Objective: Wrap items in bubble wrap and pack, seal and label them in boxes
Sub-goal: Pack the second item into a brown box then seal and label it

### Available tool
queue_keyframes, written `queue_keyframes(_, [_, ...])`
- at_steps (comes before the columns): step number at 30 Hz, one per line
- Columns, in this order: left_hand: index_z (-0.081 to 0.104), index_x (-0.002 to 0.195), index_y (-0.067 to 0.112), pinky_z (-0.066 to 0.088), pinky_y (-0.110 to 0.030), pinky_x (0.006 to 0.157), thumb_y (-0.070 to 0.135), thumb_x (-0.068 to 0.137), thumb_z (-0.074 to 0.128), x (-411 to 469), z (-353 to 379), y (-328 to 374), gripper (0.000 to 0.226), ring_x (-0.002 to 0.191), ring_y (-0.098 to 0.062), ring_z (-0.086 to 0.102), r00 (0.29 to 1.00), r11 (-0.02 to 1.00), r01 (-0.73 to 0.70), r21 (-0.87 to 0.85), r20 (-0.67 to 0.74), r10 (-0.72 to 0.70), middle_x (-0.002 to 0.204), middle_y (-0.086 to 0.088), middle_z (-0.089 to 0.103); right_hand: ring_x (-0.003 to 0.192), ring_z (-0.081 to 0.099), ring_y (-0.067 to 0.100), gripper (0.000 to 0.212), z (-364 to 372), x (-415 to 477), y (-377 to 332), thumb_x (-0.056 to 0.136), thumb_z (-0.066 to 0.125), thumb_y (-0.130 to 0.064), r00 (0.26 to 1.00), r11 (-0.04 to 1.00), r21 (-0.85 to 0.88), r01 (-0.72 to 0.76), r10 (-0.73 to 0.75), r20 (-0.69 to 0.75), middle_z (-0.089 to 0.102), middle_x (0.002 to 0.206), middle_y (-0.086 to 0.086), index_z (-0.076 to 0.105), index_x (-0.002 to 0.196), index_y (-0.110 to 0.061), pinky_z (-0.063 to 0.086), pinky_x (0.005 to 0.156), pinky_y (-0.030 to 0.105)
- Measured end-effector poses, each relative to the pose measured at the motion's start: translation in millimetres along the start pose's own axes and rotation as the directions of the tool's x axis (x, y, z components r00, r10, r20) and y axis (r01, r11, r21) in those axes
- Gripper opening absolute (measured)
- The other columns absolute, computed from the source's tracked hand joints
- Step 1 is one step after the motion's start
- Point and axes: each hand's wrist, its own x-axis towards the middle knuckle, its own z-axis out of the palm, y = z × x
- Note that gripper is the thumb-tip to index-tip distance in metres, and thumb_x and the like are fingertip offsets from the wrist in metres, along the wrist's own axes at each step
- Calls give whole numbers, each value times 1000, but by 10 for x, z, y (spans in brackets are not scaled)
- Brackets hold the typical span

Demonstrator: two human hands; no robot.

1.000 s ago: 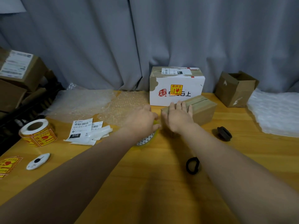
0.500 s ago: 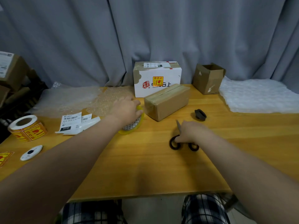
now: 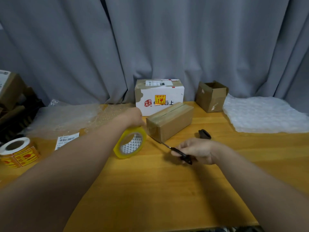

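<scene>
A closed brown cardboard box [image 3: 172, 122] lies at an angle in the middle of the wooden table [image 3: 150, 190], with tape along its top seam. My left hand [image 3: 132, 117] holds a roll of clear yellowish tape [image 3: 130, 142] on edge just left of the box. My right hand [image 3: 196, 150] grips black-handled scissors [image 3: 177, 152], whose blades point at the box's near left corner. A thin strip of tape seems to run from the roll to the box.
A white labelled box [image 3: 159, 96] stands behind the brown one. An open small carton [image 3: 211, 96] and white bubble wrap [image 3: 265, 114] lie at the right. Clear bubble wrap [image 3: 70, 118], shipping labels [image 3: 66, 140] and a sticker roll [image 3: 18, 152] sit left. A black object [image 3: 204, 133] lies near the box.
My right hand left the box, picked up the scissors from the table and brought the blades to the box's corner. My left hand lifted the tape roll onto its edge.
</scene>
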Motion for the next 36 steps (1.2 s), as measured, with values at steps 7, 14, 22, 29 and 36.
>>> queue_keyframes(7, [62,109,12,47,-33,80,41,83,62,262,-13,-66,39,94,-22,57,968,993,57,108,237,-81,100,-3,58,68,53,9,55,34,400,-103,69,61,-61,999,1000,10,7,-7,46,61,75,-2,55,99,-14,32,57,21])
queue_keyframes(14, [57,86,20,42,-29,69,37,87,59,353,51,-96,17,74,-14,52,936,994,102,46,334,-112,81,1,55,57,54,9,41,61,641,-192,83,59,-54,994,995,-1,104,-104,25,61,67,0,57,80,-13,32,53,22])
queue_keyframes(22, [60,88,13,44,-32,74,32,89,59,353,90,-37,18,84,-21,53,947,989,89,121,296,-122,76,-2,51,47,48,8,38,76,734,-100,79,71,-42,980,977,87,193,-187,-66,57,55,-2,64,95,-9,39,51,25])
queue_keyframes(29, [63,95,11,41,-30,72,28,90,57,279,74,-19,19,84,-20,52,957,990,94,103,266,-118,78,-3,53,46,47,11,48,45,781,-86,57,76,-50,970,973,23,228,-225,-89,55,53,1,68,84,-10,38,48,24])
queue_keyframes(36, [61,82,11,41,-29,65,29,86,62,265,96,-78,18,68,-15,50,965,991,126,45,226,-133,71,-1,52,52,44,11,49,35,709,-136,77,55,-59,975,981,85,174,-184,121,51,54,-2,54,87,-11,40,60,24])
